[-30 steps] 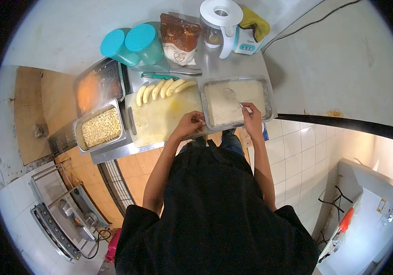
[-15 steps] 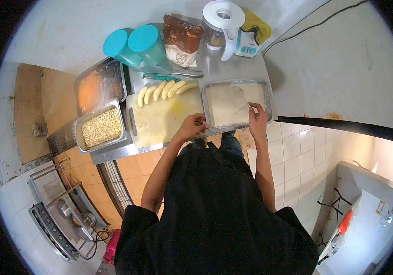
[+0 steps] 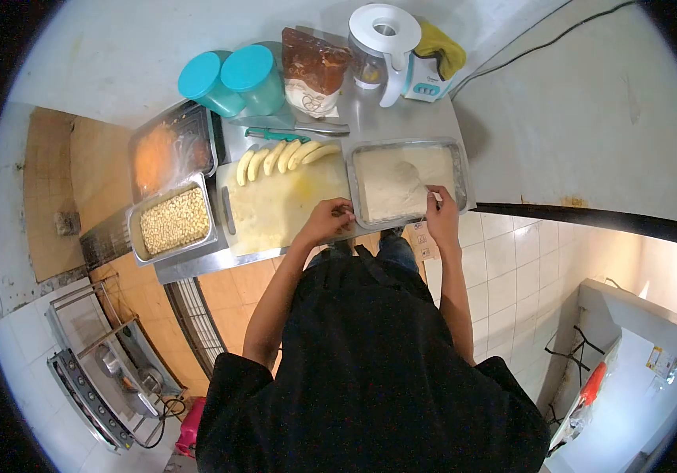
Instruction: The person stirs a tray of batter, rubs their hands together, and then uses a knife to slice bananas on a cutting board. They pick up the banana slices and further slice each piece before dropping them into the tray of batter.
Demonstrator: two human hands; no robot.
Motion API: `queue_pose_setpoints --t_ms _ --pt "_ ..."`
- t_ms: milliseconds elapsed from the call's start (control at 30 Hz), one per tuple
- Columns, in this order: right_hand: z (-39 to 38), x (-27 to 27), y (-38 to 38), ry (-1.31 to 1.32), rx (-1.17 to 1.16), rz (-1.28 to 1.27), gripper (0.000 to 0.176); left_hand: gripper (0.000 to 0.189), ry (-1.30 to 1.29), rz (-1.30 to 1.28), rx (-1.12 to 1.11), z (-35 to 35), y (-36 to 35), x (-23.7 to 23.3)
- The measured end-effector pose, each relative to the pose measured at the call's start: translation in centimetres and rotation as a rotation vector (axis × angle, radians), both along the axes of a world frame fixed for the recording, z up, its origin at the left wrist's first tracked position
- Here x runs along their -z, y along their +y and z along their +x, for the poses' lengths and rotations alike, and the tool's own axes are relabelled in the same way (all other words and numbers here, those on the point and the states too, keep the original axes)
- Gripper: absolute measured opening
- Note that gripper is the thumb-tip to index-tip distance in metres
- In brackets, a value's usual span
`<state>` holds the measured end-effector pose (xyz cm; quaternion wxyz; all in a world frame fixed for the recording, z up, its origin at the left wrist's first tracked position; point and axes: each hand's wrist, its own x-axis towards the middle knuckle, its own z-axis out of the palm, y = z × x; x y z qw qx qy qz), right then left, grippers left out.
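Observation:
My right hand (image 3: 442, 213) is closed round the handle of a spoon (image 3: 408, 172), whose bowl lies on a pale, smooth batter-like layer (image 3: 386, 197). That layer fills a rectangular metal baking tray (image 3: 464, 169) at the right of the steel table. My left hand (image 3: 327, 222) has curled fingers pinched at the tray's near left corner, over the edge of the cutting board. Beside the tray lies the white cutting board (image 3: 267, 213), with several peeled bananas (image 3: 281, 156) in a row along its far side.
A knife (image 3: 322, 128) and a green-handled tool (image 3: 275, 134) lie behind the board. Farther back stand turquoise-lidded containers (image 3: 248, 69), a brown bag (image 3: 315, 71) and a blender (image 3: 386, 39). Left are a pan of pale kernels or nuts (image 3: 174, 222) and a tray with orange shreds (image 3: 155, 158).
The spoon in my right hand has shifted slightly left and nearer me across the batter, whose surface looks smoother. My left hand has barely moved.

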<state>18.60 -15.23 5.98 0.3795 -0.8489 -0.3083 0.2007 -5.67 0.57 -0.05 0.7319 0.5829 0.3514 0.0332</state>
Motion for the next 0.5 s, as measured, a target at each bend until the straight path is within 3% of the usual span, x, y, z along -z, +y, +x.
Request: queue_pose_setpoints --t_ms 267,333,500 --pt "-0.2 0.1 0.3 -0.220 0.078 -0.070 0.022 0.018 0.011 -0.017 -0.036 0.1 -0.3 -0.1" --pt "-1.3 0.0 0.9 -0.147 0.017 -0.199 0.022 0.016 0.021 -0.014 -0.052 0.2 -0.4 0.1" --pt "-1.8 1.7 1.1 0.005 -0.087 -0.182 0.021 0.011 0.058 0.108 -0.040 0.6 -0.4 0.3"
